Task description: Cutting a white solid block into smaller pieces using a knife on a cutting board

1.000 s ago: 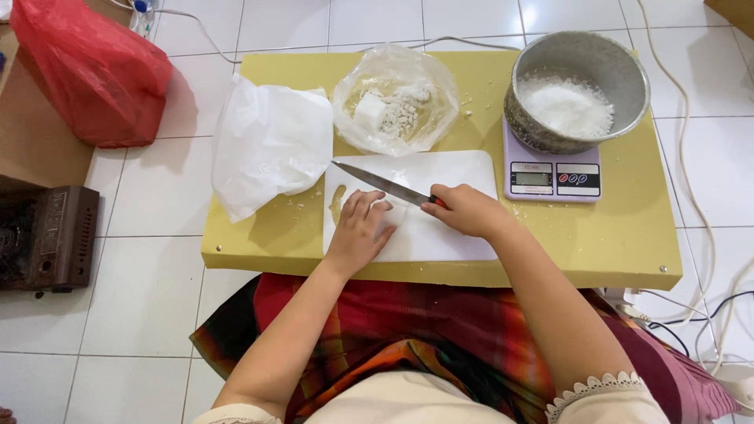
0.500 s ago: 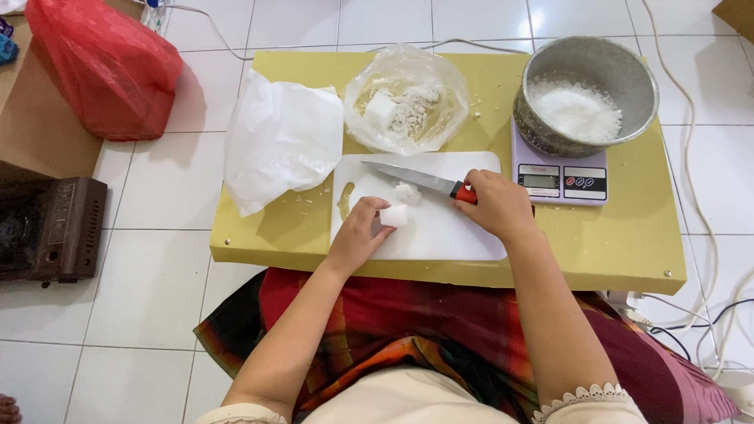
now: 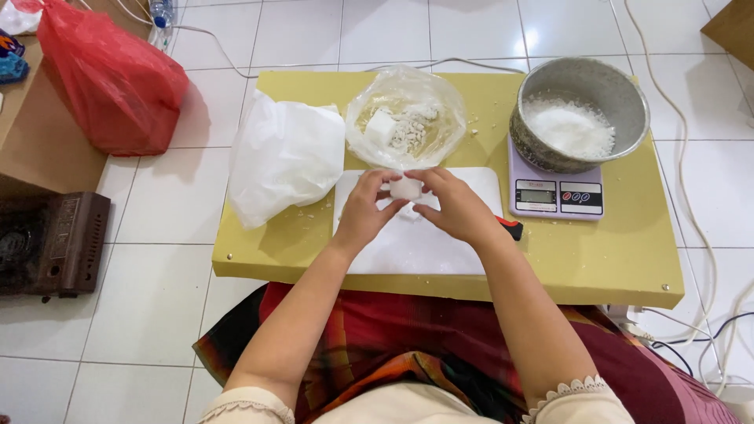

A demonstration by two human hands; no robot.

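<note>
Yellow counter (image 3: 597, 259) carried white cutting board (image 3: 416, 243); steel bowl (image 3: 581, 110) at 2 o'clock. Left hand (image 3: 365, 212) and right hand (image 3: 455, 208), both grips pinching white block (image 3: 406, 188) at board's 12 o'clock. Judgement: support evenly, avoid crumbling.

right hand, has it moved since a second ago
Yes. The right hand has left the cutting grip and gone forward along the white board toward the clear bag, meeting the left hand around a white piece.
</note>
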